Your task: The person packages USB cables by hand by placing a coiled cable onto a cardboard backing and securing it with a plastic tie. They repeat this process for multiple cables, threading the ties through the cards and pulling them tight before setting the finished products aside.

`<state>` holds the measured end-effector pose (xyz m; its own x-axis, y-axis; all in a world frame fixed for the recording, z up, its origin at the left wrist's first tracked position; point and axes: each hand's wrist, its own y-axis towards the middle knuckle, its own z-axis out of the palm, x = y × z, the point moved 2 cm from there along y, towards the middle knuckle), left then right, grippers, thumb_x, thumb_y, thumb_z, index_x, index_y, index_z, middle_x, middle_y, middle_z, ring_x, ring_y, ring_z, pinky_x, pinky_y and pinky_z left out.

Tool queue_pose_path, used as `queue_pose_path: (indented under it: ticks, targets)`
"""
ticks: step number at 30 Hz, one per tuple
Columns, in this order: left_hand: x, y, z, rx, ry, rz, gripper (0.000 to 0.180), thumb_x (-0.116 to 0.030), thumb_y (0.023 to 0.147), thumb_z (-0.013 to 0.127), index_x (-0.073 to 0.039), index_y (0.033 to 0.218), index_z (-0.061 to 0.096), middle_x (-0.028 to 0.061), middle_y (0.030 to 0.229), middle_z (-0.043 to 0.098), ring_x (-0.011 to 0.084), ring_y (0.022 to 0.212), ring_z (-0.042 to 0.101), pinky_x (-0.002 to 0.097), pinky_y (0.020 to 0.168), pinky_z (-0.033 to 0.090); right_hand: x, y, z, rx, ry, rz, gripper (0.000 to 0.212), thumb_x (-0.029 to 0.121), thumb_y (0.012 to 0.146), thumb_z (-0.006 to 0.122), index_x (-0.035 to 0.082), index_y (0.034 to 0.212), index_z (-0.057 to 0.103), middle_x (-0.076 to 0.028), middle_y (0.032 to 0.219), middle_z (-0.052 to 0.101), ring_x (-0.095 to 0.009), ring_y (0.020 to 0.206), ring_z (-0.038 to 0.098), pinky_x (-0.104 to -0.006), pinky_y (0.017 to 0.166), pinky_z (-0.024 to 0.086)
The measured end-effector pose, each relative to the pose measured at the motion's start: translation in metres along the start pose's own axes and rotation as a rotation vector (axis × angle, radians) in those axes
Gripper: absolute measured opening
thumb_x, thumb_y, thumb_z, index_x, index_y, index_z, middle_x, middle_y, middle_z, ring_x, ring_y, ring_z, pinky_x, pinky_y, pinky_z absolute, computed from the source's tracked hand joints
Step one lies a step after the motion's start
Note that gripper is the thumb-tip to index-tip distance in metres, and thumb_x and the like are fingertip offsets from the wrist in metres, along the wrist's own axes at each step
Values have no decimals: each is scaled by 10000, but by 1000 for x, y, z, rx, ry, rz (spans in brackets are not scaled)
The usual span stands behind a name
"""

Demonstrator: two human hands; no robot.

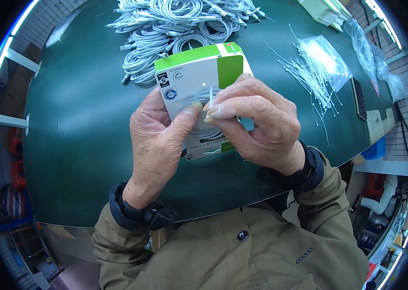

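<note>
1. Khaki button-front jacket, worn; cut off by the lower edge. Dark bands circle both wrists.
2. Left hand, bare: thumb laid over the coil's near face, its tip beside the strip; fingers clamped behind the card, mostly hidden by it.
3. Right hand, bare: thumb and forefinger tips together, pinched at the lower end of the strip; the other fingers curled, partly covered by the forefinger and the back of the hand.
4. White-and-green printed cardboard card, held tilted above the table, between the hands; its right side partly covered by the right hand.
5. Light grey coiled cable, lying against the card's face; its middle hidden under the fingers, its plugs hard to make out.
6. Narrow white plastic strip, standing up between left thumb and right fingertips; its lower end lost among them.
7. Dark green table, beneath all.
8. Loose thin white plastic ties, a spread heap to the right, beside a clear plastic bag, contents blurred by glare.
9. Heaped light grey coiled cables, beyond the card; cut off above.
10. Stack of pale green sheets, far right; cut off likewise.
</note>
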<state>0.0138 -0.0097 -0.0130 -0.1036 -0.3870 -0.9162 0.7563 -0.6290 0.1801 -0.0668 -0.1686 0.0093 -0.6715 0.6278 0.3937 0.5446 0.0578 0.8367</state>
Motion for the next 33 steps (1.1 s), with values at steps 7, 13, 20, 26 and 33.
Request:
queue_pose_path:
  ticks: [7, 13, 20, 26, 33]
  targets:
    - [3, 0, 1, -12, 26, -14, 296, 1, 961, 649, 28, 1254, 619, 134, 1145, 723, 164, 1023, 700, 320, 911, 577, 0, 0, -2, -46, -18, 104, 268, -99, 771, 790, 24, 984, 684, -127, 916, 719, -212, 804, 709, -318, 703, 570]
    - [4, -1, 2, -16, 51, -32, 299, -6, 956, 659, 38, 1249, 622, 144, 1142, 725, 173, 1018, 704, 325, 907, 581, -1, -2, -6, 3, -22, 92, 234, -90, 783, 784, 22, 966, 689, -127, 915, 718, -214, 825, 710, -321, 718, 571]
    - [8, -2, -1, -9, 56, -35, 308, -20, 950, 673, 48, 1246, 621, 148, 1145, 724, 173, 1019, 702, 330, 905, 582, -3, -5, -7, 14, 65, 169, 260, -112, 772, 773, 27, 975, 689, -124, 905, 711, -211, 814, 706, -318, 709, 563]
    - [13, -2, -2, -45, 54, -66, 302, -34, 952, 679, 48, 1237, 624, 141, 1138, 727, 159, 997, 700, 313, 890, 577, -6, -8, -7, 17, 149, 194, 283, -132, 760, 766, 25, 980, 684, -122, 899, 695, -208, 795, 697, -313, 691, 550]
    - [23, 1, -10, -77, 16, -150, 298, -60, 956, 691, 46, 1227, 628, 128, 1118, 731, 147, 978, 699, 299, 872, 575, -13, -11, -4, 42, 180, 275, 276, -125, 772, 761, 27, 987, 682, -121, 896, 689, -207, 796, 692, -315, 676, 549]
